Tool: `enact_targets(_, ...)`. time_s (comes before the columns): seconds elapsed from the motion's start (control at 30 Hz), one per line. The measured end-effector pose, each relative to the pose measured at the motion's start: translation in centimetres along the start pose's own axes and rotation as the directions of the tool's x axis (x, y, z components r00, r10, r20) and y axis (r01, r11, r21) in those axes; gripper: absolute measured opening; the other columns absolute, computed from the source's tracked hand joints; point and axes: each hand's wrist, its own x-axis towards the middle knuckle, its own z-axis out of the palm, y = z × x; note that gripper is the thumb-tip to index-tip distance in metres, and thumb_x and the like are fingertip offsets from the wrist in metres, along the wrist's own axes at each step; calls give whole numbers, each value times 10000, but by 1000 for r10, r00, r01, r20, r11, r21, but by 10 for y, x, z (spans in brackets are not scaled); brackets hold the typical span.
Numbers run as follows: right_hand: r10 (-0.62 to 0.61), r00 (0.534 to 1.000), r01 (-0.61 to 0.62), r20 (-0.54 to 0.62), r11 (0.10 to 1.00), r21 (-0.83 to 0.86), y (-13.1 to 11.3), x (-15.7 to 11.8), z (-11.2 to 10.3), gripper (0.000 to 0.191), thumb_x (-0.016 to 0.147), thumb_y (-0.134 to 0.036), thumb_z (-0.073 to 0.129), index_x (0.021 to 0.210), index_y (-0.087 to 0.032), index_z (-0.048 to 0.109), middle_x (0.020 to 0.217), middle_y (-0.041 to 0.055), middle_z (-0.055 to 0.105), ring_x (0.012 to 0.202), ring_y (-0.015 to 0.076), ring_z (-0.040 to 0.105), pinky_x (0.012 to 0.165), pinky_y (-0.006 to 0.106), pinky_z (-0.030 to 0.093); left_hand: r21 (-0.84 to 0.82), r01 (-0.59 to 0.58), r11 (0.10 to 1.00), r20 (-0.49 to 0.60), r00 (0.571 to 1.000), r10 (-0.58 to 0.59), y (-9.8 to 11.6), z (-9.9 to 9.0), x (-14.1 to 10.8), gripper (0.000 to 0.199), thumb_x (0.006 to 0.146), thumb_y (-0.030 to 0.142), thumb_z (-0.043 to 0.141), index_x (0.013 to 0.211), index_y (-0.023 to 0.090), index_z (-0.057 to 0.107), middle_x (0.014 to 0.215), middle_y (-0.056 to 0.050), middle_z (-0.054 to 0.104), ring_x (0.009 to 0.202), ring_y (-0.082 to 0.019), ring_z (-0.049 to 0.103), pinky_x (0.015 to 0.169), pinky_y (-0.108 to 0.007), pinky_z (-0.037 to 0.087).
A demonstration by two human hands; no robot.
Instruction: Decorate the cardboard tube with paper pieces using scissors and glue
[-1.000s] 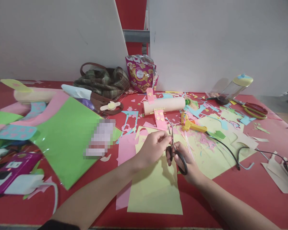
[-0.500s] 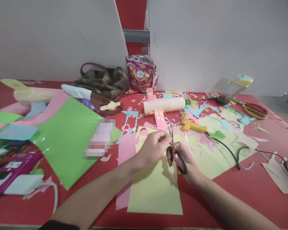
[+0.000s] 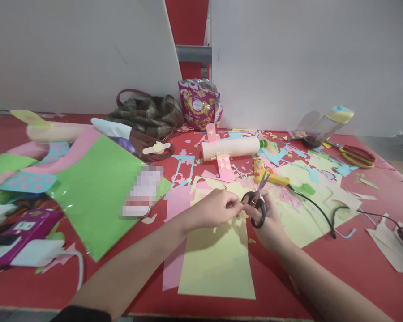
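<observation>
Black-handled scissors are in my right hand, blades pointing up and slightly parted. My left hand is closed in a pinch, its fingertips meeting those of my right hand. Whatever lies in that pinch is too small to make out. Both hands hover over a pale yellow sheet of paper, which overlaps a pink sheet. Just beyond them lies a cream paper-covered tube with pink star-dotted strips and a green end.
A yellow glue gun with a black cord lies among paper scraps. At left are a green sheet, a phone and a purple device. A snack bag, clear bottle and red-and-yellow-handled scissors stand or lie farther back.
The scissors have swung away from the left fingertips, their blades now tilting up to the right. My left hand has shifted slightly right and down, still pinched.
</observation>
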Motion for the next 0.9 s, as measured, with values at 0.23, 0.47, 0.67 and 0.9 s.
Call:
enact_targets(0.23,-21,996,20,81,1000,4,0,-1,-1,281,659,-160,640,748,-243,387,766,-41,534,623,114,496,581,254,385,139,-16,990,54,998,9,2,-2,-3,282,763,307,362,551,148,458,472,38,400,410,-57,336,382,-186,211)
enact_targets(0.47,14,975,4,222,997,-82,-1,-1,-2,349,610,-163,682,758,-247,377,733,-50,507,570,100,475,565,251,396,201,-105,974,197,978,64,1,-11,-3,212,757,245,420,612,148,541,543,23,496,476,-65,416,448,-181,267)
enact_targets(0.67,21,964,38,264,976,-215,1,-4,0,365,608,-161,685,756,-247,363,652,-67,477,543,99,463,518,226,373,288,-143,947,297,953,54,0,-16,-3,210,737,239,449,572,146,539,498,34,465,439,-62,374,423,-198,232)
enact_targets(0.9,-24,991,46,131,984,-173,7,-4,-1,314,656,-160,641,773,-249,363,740,-52,515,568,92,483,496,209,360,266,-104,958,148,987,66,-6,-15,0,200,716,260,445,632,146,585,559,15,529,493,-77,427,440,-192,258)
